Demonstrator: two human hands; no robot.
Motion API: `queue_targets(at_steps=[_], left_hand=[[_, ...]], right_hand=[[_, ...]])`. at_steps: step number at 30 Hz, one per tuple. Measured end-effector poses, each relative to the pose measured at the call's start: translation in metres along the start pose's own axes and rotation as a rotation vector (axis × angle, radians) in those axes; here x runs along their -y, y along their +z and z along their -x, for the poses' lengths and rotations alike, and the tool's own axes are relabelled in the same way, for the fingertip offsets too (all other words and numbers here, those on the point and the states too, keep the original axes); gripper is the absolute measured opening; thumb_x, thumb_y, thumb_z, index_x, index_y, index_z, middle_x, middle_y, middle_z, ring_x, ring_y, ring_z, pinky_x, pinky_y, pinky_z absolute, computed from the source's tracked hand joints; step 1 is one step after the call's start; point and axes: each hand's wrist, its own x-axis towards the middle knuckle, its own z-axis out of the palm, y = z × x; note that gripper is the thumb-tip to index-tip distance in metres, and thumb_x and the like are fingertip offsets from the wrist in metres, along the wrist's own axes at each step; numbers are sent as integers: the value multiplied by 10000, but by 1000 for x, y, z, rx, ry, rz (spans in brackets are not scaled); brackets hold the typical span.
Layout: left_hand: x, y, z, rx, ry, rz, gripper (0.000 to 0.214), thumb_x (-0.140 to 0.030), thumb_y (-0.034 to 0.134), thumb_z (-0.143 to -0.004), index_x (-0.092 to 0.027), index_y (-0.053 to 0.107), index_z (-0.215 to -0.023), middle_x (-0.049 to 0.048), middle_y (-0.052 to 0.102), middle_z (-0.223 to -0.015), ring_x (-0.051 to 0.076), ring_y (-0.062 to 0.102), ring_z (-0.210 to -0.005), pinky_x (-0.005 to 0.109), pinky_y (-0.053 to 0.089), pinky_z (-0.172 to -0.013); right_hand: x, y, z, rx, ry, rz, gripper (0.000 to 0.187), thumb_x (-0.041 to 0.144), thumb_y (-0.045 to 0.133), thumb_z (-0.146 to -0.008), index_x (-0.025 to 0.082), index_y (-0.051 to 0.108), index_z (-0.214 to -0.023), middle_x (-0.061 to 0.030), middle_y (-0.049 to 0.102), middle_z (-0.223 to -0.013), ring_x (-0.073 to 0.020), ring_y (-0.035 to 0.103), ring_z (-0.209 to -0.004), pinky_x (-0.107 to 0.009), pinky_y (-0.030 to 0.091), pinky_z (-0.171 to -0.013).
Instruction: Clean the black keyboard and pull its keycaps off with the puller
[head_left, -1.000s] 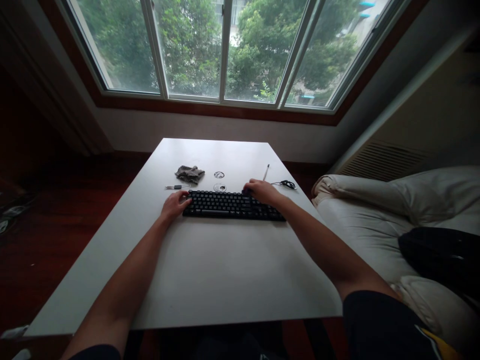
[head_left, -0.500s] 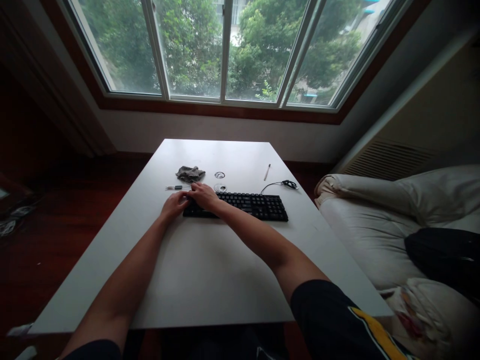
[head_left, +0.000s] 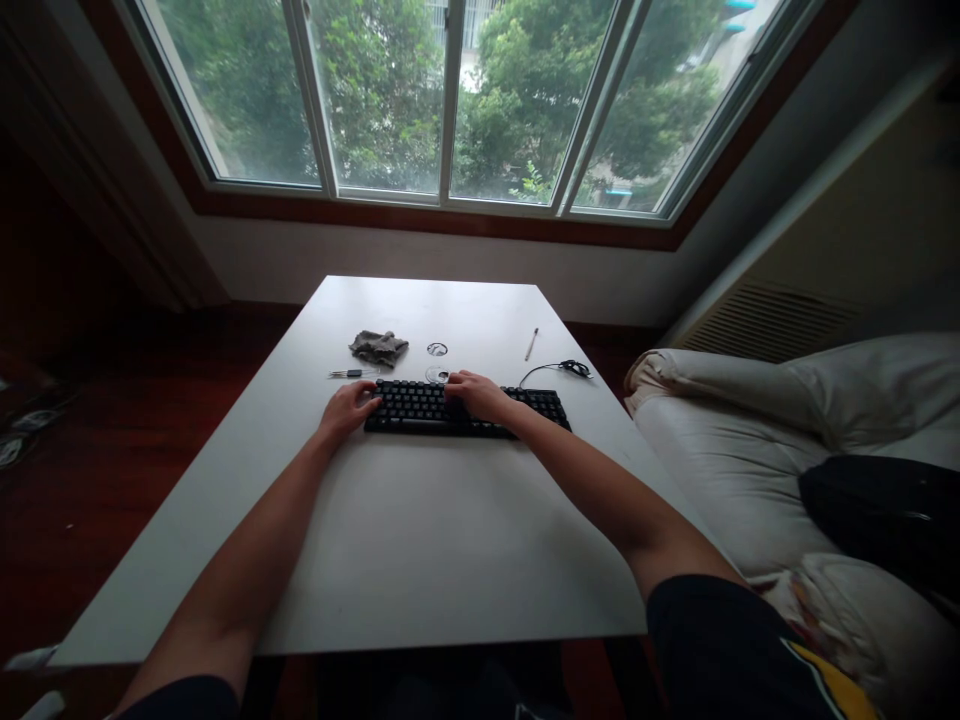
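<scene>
A black keyboard (head_left: 420,405) lies across the middle of the white table (head_left: 420,520). My left hand (head_left: 346,409) is curled against the keyboard's left end and holds it. My right hand (head_left: 478,395) rests palm down on the keys near the middle, fingers lying fairly flat and pointing left; I see nothing in it. The keyboard's black cable (head_left: 564,368) loops off behind its right end.
Behind the keyboard lie a crumpled grey cloth (head_left: 379,347), a thin metal tool (head_left: 352,374), two small round clear pieces (head_left: 437,349) and a pen (head_left: 532,344). White bedding (head_left: 750,420) with a dark garment (head_left: 877,510) sits right of the table. A window (head_left: 450,100) faces me.
My right hand swept from the keyboard's right part to its left end, then back to the middle. The left hand stayed at the left end.
</scene>
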Motion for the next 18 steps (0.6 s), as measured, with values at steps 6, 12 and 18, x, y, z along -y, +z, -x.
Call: queue_targets(at_steps=[6, 12, 18], left_hand=[[2, -1, 1, 0, -1, -4, 389, -493, 625, -878, -257, 688, -1181, 60, 712, -1210, 285, 631, -1134, 411, 482, -1000], [-2, -1, 2, 5, -15, -28, 382, -487, 630, -881, -251, 692, -1174, 68, 715, -1197, 291, 631, -1133, 413, 484, -993], [-4, -1, 1, -5, -19, -29, 382, -479, 625, -883, -251, 690, -1183, 75, 709, -1187, 293, 630, -1118, 414, 487, -979]], right_hand=[[-33, -14, 67, -12, 114, 13, 429, -65, 493, -806, 227, 734, -1008, -61, 651, -1056, -193, 559, -989, -273, 428, -819], [-72, -24, 137, -72, 272, 8, 466, -88, 463, -735, 226, 741, -939, -60, 669, -1053, -202, 578, -983, -282, 430, -796], [-100, -28, 160, -167, 451, 68, 425, -77, 498, -732, 230, 750, -883, -104, 660, -1013, -226, 550, -977, -327, 426, -803]])
